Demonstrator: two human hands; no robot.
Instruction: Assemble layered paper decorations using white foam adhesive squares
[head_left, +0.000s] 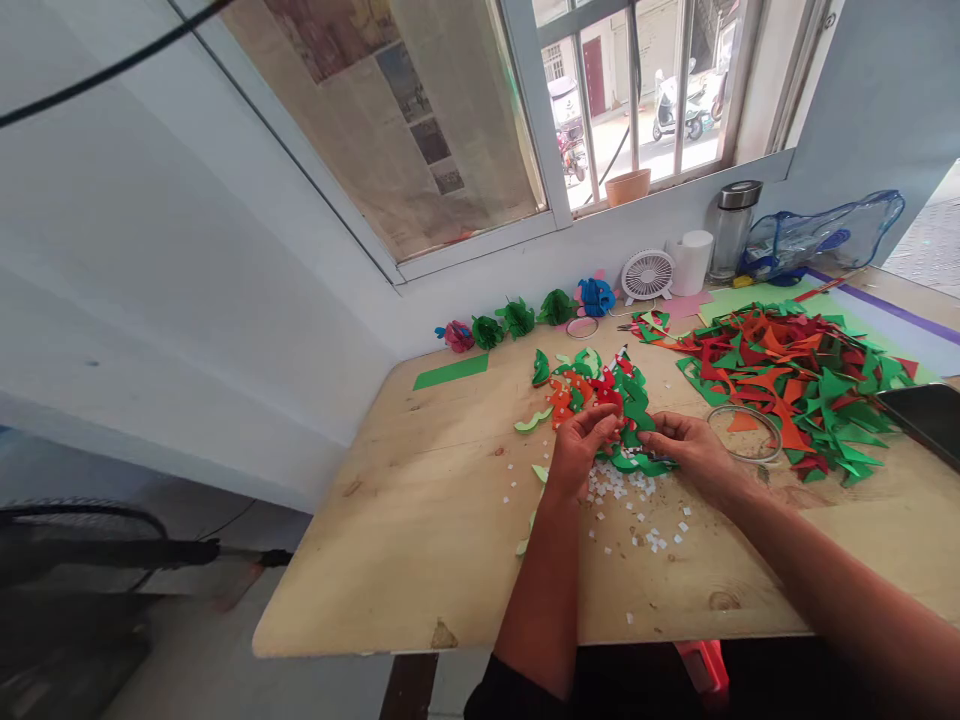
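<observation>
My left hand (583,445) is closed in a pinch at a small red paper piece (610,402), over a pile of cut paper. My right hand (688,445) is closed too, fingertips pressed together beside green wavy paper pieces (634,400); whatever they hold is too small to make out. Orange wavy pieces (564,395) lie just beyond my left hand. Tiny white paper squares (616,482) are scattered under and in front of both hands. A pale green curved strip (533,421) rests to the left of the pile.
A large heap of red, orange and green scraps (787,375) lies right, with a tape ring (750,432) and a phone (926,415). Along the wall stand paper balls (517,318), a small fan (648,275), a white cylinder (694,262) and a glass bottle (733,235).
</observation>
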